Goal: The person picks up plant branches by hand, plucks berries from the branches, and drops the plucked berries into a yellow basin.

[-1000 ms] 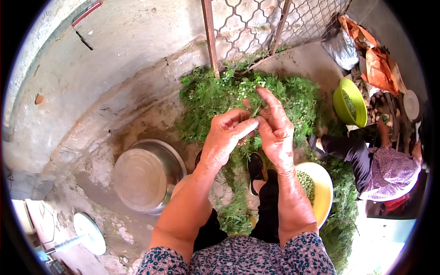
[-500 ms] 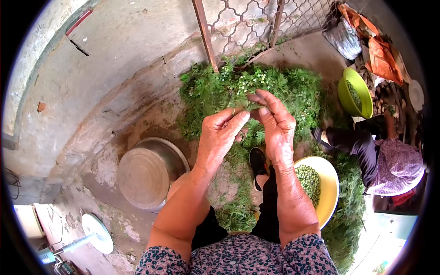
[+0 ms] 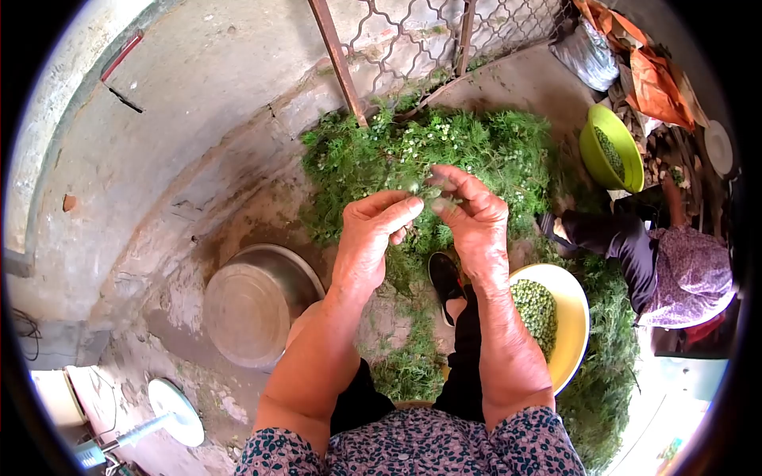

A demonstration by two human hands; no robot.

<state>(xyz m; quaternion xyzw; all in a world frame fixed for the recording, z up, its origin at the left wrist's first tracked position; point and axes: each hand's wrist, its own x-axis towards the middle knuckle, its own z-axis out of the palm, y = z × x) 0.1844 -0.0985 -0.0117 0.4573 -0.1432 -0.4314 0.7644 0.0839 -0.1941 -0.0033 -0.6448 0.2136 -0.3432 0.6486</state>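
Pinched between the thumb and fingers of my left hand (image 3: 365, 238) is a small green sprig (image 3: 426, 191), which carries pale round bits like berries. My right hand (image 3: 479, 226) closes its thumb and fingertips on the sprig's right side. Both hands are raised over a heap of feathery green branches (image 3: 508, 155) dotted with whitish-green cones or berries. By my right forearm stands a yellow basin (image 3: 573, 321), partly hidden by the arm, with many small green berries (image 3: 536, 311) in it.
To the left a large metal pot (image 3: 248, 308) rests with its base toward me. A co-worker (image 3: 689, 274) sits at the right, near a lime-green basin (image 3: 627, 163) of green berries. Behind the heap is a metal lattice (image 3: 425, 40). More cut greenery (image 3: 607, 397) lies at the lower right.
My fingertips have drawn slightly lower and a little apart, and the sprig between them shows more clearly. The whole view has shifted slightly.
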